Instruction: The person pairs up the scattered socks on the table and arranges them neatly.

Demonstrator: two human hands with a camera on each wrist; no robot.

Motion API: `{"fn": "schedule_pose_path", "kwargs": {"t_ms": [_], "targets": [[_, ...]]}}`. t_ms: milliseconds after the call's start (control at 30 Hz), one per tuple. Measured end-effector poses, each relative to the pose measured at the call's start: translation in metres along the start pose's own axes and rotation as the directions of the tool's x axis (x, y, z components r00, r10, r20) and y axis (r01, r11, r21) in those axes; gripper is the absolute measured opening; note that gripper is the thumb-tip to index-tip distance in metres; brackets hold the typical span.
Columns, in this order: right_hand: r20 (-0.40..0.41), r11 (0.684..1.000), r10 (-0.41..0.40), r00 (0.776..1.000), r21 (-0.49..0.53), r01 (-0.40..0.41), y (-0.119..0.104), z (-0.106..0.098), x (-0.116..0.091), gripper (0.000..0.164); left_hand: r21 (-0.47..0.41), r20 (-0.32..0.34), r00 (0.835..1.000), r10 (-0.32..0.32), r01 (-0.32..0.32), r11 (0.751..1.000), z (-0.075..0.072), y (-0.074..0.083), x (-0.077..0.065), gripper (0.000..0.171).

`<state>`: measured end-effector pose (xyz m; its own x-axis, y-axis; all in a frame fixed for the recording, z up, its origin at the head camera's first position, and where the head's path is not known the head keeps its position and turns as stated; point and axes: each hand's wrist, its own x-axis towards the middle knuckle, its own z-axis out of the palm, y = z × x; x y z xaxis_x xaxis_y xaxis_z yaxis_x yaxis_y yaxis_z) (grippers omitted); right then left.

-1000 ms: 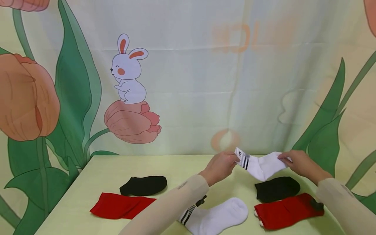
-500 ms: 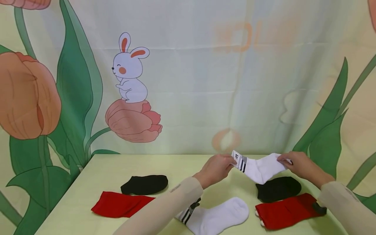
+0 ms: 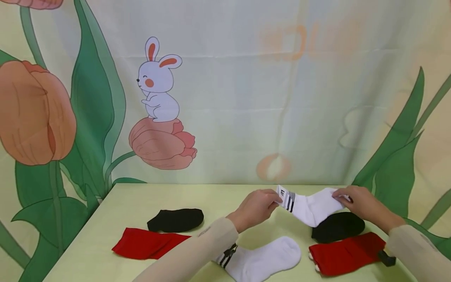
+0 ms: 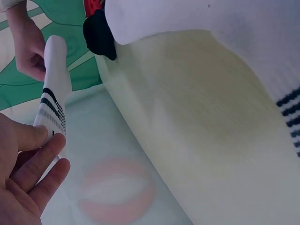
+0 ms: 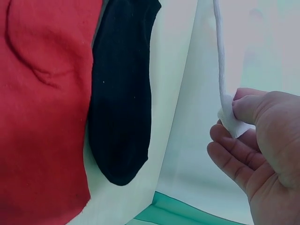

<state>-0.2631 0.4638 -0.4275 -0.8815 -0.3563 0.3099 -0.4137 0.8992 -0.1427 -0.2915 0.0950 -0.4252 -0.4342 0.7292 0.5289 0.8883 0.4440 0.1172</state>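
Observation:
A white sock (image 3: 311,206) with black stripes at its cuff is stretched between both hands above the back right of the table. My left hand (image 3: 256,207) pinches the cuff between thumb and fingers, as the left wrist view shows with the striped sock (image 4: 57,89). At the other end, my right hand (image 3: 363,203) pinches the toe; in the right wrist view, the right hand (image 5: 262,136) has white fabric between thumb and fingertips. Just below the held sock lies a black sock (image 3: 338,228). A second white striped sock (image 3: 267,256) lies near the front, its cuff partly behind the left sleeve.
A red sock (image 3: 347,254) lies at the right, near the right sleeve. On the left are another black sock (image 3: 176,220) and another red sock (image 3: 148,243), partly covered by the left forearm. A printed curtain (image 3: 225,98) hangs behind the pale table (image 3: 116,211).
Both hands have lowered the stretched white sock slightly towards the table, and the left hand has shifted a little left. The socks lying on the table stay where they were.

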Motion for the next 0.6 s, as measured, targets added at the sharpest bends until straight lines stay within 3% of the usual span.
{"fn": "schedule_pose_path", "kwargs": {"t_ms": [600], "targets": [[-0.051,0.998,-0.070,0.996,0.002,0.070,-0.022,0.007,-0.007,0.018,-0.024,-0.022,1.000,0.014,-0.015,1.000,-0.013,0.001,-0.027,0.011]]}}
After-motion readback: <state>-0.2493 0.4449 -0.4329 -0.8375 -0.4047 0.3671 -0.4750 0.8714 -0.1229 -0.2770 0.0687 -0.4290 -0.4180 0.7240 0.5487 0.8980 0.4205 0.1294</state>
